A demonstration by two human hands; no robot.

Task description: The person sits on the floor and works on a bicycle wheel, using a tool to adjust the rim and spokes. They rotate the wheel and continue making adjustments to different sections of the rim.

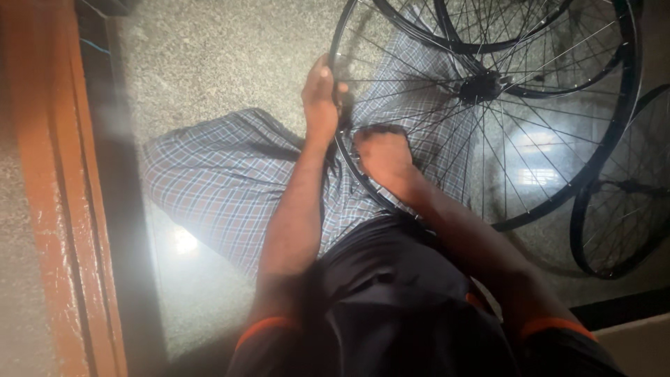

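Left hand (321,98) is curled around the rim of the bicycle wheel (488,112), steadying it upright across the checked lap (230,181); right hand (380,153) is bunched against the lower rim, its grasp unclear. More wheels (621,209) lean just behind.

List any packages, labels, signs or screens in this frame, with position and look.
None in view.
Left hand: grips the rim of the black spoked bicycle wheel resting on the lap.
Right hand: closed at the same rim, lower down.
Further black spoked wheels: on the speckled grey floor, right side.
Orange-brown wooden frame: left edge.
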